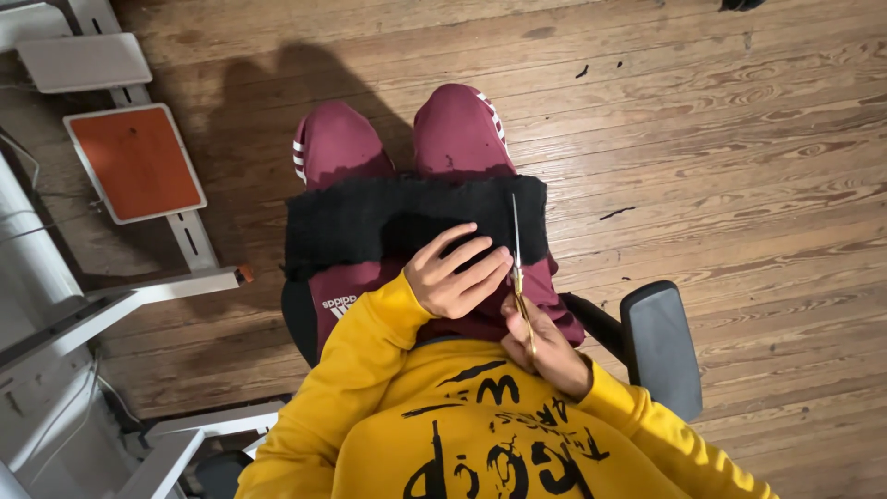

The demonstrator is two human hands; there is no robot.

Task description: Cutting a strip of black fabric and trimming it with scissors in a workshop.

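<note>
A black fuzzy piece of cloth lies across my lap, over maroon trousers with white side stripes. My left hand rests flat on the cloth's near edge, fingers spread toward the right. My right hand grips gold-handled scissors. Their thin blades point away from me and lie along the right part of the cloth. I wear a yellow sweatshirt with black print.
I sit in an office chair with a black armrest at my right. Wooden floorboards surround me, with small black scraps scattered. At the left stands a white metal frame with an orange pad and a grey pad.
</note>
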